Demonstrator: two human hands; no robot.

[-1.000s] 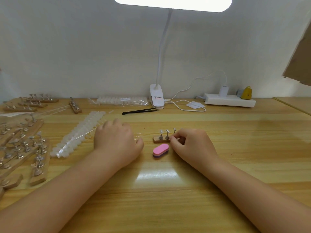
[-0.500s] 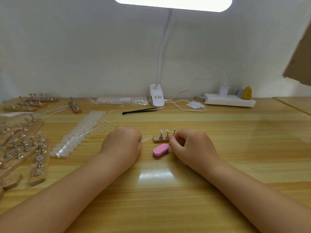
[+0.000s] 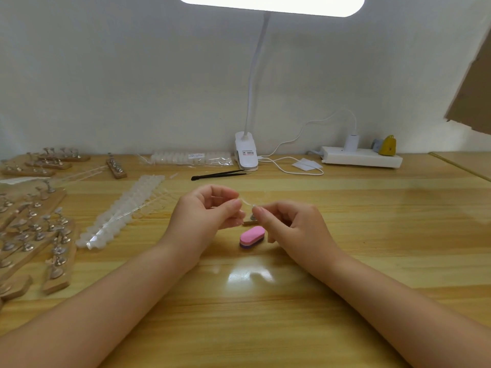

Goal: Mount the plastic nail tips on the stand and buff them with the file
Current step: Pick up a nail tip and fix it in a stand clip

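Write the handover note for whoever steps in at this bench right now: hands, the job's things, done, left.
Left hand and right hand each pinch an end of a thin clear nail-tip strip, held above the table.
The small wooden stand sits mostly hidden behind the hands; whether it holds any tips cannot be told.
The pink file lies untouched in front of it.
Left: mount the tips, then buff.

Plain white wall [image 3: 132, 75] fills the upper frame. Glossy wooden table [image 3: 372, 248] spans the lower frame. White clip-on desk lamp [image 3: 246, 152] at centre, its lit head at the top edge. White power strip [image 3: 361, 157] at right, against the wall.
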